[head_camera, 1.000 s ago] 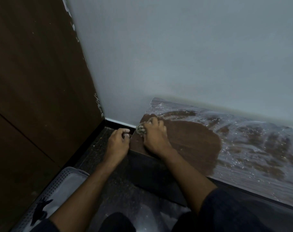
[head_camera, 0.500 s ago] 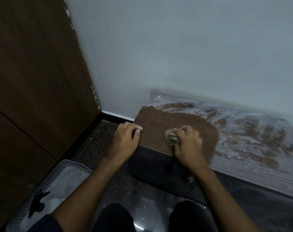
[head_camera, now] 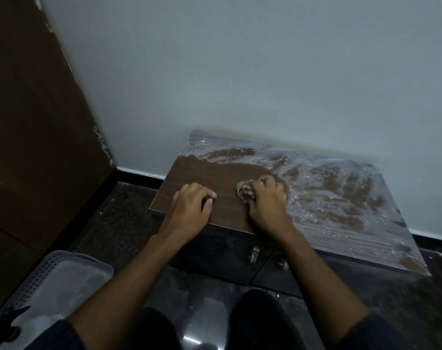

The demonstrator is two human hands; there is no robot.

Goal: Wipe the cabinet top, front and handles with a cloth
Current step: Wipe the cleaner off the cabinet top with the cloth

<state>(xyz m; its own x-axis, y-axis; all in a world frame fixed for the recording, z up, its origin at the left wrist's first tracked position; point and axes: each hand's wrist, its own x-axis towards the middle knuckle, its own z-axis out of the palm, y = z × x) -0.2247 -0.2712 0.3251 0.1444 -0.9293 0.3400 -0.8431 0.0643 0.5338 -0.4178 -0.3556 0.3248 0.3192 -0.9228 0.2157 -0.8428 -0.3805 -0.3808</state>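
Nearest the viewer, beside the cabinet's left end, a perforated grey basket (head_camera: 50,281) sits on the dark polished floor (head_camera: 119,223). Two metal handles (head_camera: 254,253) catch the light on the cabinet front (head_camera: 215,256), just under the top's near edge; both front and handles look unwiped, so there is plenty of the job left.

Up on the cabinet top (head_camera: 215,178), the left hand (head_camera: 189,210) rests on the cleaned left portion, fingers loosely curled and holding nothing, bracing the body. To its right, the right hand (head_camera: 265,200) has its fingers curled tight round a bunched cloth (head_camera: 245,192), pressing it down right at the border where bare brown wood meets the whitish film.

To do this stroke well, I would say: keep firm, even pressure, work into the film in overlapping passes toward the right end of the cabinet, and refold the cloth when its face loads up, or it will only smear. The strip along the back of the top needs a pass as well.

That grey, speckled film (head_camera: 341,193) covers the right half of the top and the back strip. Behind the cabinet stands a pale wall (head_camera: 265,72) with a dark skirting (head_camera: 139,174); left of the cabinet rises a dark brown wooden panel (head_camera: 33,122).
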